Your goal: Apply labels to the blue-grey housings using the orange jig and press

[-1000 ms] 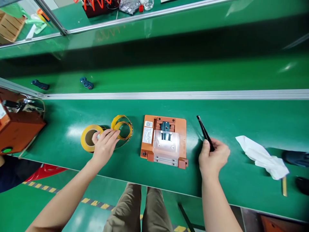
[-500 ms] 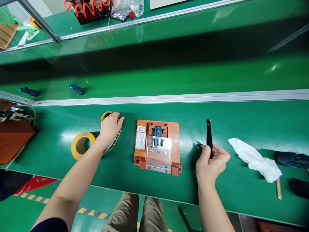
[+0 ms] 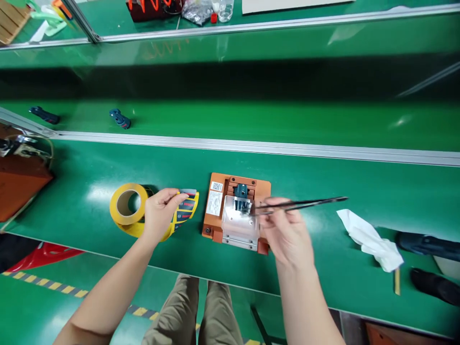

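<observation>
My left hand [image 3: 158,215] pinches the free end of a yellow-edged label strip [image 3: 185,216] with dark printed labels. That strip runs from a yellow label roll [image 3: 118,206] standing on the green bench to the left. In my right hand [image 3: 289,235] are black tweezers [image 3: 316,201], slightly blurred, pointing left across the orange fixture [image 3: 264,188]. A dark blue plastic part [image 3: 242,190] sits in the fixture, partly under a clear cover plate [image 3: 233,227]. The tweezer tips appear over the cover's right side; whether they touch it I cannot tell.
A crumpled white cloth [image 3: 372,242] lies to the right, near a dark tool-shaped housing [image 3: 427,244] and a black object [image 3: 434,286]. Two small dark blue parts [image 3: 120,119] rest behind the metal rail [image 3: 201,145]. A brown fixture [image 3: 21,182] stands far left.
My right hand has moved left to the fixture, and the tweezers have swung from upright to sideways. My left hand has lowered slightly, with the strip's printed face now showing.
</observation>
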Motion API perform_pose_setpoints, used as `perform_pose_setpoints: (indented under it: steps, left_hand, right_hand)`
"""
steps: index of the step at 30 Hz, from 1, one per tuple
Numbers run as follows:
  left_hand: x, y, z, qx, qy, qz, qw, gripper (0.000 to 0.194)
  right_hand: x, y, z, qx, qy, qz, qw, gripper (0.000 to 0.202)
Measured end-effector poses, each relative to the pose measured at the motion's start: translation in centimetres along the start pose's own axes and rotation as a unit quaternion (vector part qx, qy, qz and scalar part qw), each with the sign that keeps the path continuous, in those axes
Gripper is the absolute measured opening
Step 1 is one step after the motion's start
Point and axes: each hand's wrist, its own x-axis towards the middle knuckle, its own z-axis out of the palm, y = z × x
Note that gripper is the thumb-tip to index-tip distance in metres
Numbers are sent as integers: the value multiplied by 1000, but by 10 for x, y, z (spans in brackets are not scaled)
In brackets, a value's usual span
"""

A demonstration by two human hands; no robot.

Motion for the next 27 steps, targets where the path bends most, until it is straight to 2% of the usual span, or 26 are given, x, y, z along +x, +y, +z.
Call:
perform_pose_setpoints:
  steps: [4, 8, 15, 17, 19, 22, 25, 27]
  left_hand:
    - [-17, -12, -4, -2, 0, 2, 1000, 22]
    - [-23, -15, -9, -7, -2, 8, 1000, 20]
    - [-24, -13, -10, -2, 6, 13, 1000, 23]
    - [-24, -11, -10, 27, -4, 23, 999, 26]
    - [-19, -7, -9, 103, -22, 58, 993, 33]
    - [-2, 0, 0, 290, -40, 124, 948, 50]
    - [16, 5, 17, 472, -68, 143, 867, 57]
    - [24, 8, 28, 548, -94, 138, 820, 60]
  right_hand:
    - [12, 11, 50, -58, -96, 37, 993, 26]
    - [24, 20, 79, -75, -148, 38, 985, 25]
    - [27, 28, 90, -105, -172, 36, 979, 25]
    - [26, 29, 90, -111, -170, 25, 979, 24]
    - [25, 28, 86, -123, -161, 6, 979, 22]
    - [24, 17, 72, -162, -130, -25, 978, 22]
    - [25, 1, 47, -203, -97, -48, 973, 21]
    - [26, -10, 28, -223, -82, -58, 970, 22]
